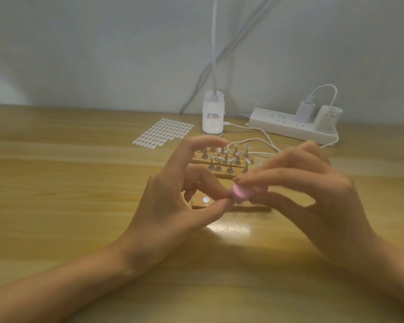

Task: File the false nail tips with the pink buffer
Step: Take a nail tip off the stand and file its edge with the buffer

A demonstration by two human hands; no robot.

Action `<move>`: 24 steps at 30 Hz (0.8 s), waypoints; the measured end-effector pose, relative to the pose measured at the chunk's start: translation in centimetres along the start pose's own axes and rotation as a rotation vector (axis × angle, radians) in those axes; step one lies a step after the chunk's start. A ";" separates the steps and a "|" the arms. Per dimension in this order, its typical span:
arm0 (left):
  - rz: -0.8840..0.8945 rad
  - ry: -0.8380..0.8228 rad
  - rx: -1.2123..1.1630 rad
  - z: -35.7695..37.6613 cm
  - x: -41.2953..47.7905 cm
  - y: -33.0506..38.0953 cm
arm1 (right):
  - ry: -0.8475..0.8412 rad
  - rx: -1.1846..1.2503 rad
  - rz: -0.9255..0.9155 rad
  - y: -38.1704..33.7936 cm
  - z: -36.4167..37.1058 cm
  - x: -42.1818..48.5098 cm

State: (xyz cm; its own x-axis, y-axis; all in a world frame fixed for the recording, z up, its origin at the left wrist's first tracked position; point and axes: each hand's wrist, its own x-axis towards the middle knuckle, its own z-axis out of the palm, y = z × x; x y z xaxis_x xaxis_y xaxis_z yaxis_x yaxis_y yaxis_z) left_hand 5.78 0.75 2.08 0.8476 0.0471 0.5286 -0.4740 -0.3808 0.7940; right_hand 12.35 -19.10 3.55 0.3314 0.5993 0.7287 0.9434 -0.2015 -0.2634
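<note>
1. the right hand, right of centre, has its grip pressed onto the pink buffer, forefinger on top and thumb beneath, with the other fingers loosely fanned behind.
2. the left hand, left of centre, pinches at the buffer's left end with thumb and a curled finger, its forefinger arched free above. whether a nail tip sits in that pinch is too blurred to tell.
3. the buffer is held between both hands in mid-frame, off the surface and above the near wooden strip.
4. by its look the buffer is a small, light, slightly spongy block. a hold on its sides leaves the working face free, and light strokes should do.
5. the false nail tips stand on little pegs just behind the hands. they look thin, slick and easily flipped, so each probably wants steadying at its peg.
6. further back are a sheet of adhesive tabs upper left of centre, a white lamp base, and a power strip upper right.
</note>
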 end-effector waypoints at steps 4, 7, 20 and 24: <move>0.005 -0.002 0.006 0.1 -0.1 0.2 | -0.022 0.020 -0.029 -0.2 0.2 -0.1; 0.016 0.000 0.011 0.0 -0.1 0.2 | 0.005 0.003 0.019 0.0 0.0 0.0; 0.022 -0.005 0.027 0.1 -0.3 0.5 | -0.007 0.062 0.024 -0.6 0.0 -0.2; 0.023 -0.011 0.032 0.0 -0.3 0.7 | -0.018 0.034 -0.018 -0.7 0.2 -0.2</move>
State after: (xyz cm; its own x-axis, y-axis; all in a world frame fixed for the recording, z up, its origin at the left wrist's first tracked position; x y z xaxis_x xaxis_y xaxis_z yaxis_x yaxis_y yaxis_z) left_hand 5.20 0.49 2.54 0.8389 0.0281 0.5436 -0.4860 -0.4109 0.7713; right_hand 11.67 -18.89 3.46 0.3141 0.6165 0.7220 0.9481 -0.1644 -0.2721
